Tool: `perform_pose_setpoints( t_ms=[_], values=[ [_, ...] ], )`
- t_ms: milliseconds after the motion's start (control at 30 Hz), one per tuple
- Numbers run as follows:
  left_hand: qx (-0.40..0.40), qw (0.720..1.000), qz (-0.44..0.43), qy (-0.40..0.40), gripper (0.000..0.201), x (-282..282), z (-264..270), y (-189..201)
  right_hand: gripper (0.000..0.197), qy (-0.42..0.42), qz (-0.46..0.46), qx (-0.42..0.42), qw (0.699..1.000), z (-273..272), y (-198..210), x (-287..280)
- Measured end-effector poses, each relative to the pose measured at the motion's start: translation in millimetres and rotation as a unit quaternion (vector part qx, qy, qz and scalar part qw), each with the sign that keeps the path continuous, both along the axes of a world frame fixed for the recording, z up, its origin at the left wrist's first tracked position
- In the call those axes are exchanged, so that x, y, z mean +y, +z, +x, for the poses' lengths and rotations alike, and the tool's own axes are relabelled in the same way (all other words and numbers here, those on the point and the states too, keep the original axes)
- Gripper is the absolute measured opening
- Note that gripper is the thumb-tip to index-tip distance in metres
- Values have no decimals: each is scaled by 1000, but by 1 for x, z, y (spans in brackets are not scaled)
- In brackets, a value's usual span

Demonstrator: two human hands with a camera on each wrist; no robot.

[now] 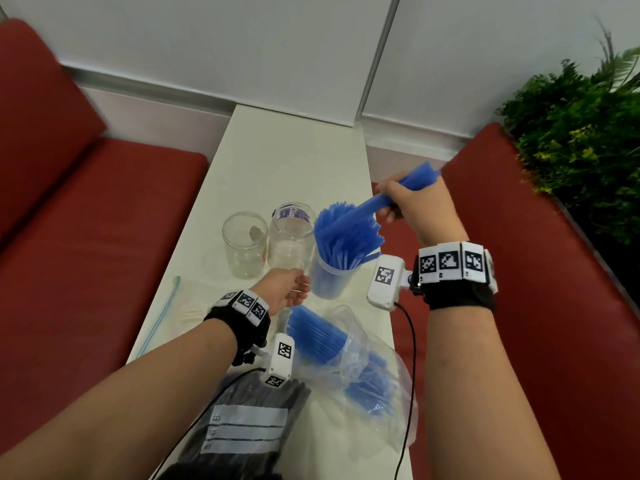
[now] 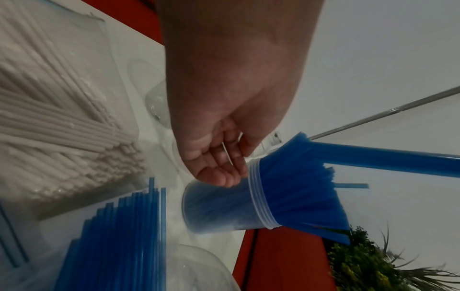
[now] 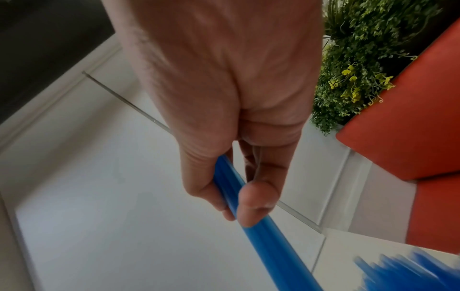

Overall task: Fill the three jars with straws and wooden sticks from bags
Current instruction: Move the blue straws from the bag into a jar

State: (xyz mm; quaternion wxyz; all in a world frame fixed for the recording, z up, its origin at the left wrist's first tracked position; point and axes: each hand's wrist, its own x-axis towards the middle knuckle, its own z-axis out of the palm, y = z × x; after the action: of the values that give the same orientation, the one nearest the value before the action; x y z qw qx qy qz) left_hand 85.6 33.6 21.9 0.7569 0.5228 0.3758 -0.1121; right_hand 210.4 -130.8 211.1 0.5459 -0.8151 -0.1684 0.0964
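Nearest at 6 o'clock, three bags: black straws (image 1: 249, 420), blue straws (image 1: 332, 344), white sticks (image 1: 194, 306). Beyond, the left hand (image 1: 289, 289) rests with loose fingers against the packed jar (image 1: 329, 277), one of three; two are empty. At 2 o'clock the right hand (image 1: 414, 209) grips a blue bundle (image 1: 391, 195) angled in. Forcing it could probably tip the jar off the table edge (image 1: 388, 306).

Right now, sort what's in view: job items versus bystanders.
Job: right hand gripping blue straw bundle; left hand; straw-filled jar; two empty jars; bag of blue straws; white sticks.
Bystanders: red seats; plant.
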Motion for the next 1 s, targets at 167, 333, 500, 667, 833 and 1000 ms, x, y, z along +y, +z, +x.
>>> perform_pose_setpoints(
  t_ms=[167, 333, 500, 667, 833, 1000],
  values=[
    [5, 1000, 2, -2, 30, 1, 3, -9, 17, -20, 18, -16, 1000, 22, 2, -15],
    [18, 991, 100, -89, 24, -9, 9, -20, 8, 3, -44, 3, 999, 30, -29, -4],
    [-41, 854, 392, -339, 26, -24, 15, -33, 13, 25, -146, 4, 989, 13, -75, 32],
    [-36, 638, 528, -559, 76, -42, 11, -55, 38, 2, -139, -44, 989, 3, -82, 40],
    [-4, 495, 597, -631, 101, -46, 6, -75, 47, -27, -100, -317, 943, -3, -74, 58],
    [10, 439, 612, -658, 79, -47, 4, -75, 59, 123, -390, -230, 883, -1, -118, 65]
  ],
)
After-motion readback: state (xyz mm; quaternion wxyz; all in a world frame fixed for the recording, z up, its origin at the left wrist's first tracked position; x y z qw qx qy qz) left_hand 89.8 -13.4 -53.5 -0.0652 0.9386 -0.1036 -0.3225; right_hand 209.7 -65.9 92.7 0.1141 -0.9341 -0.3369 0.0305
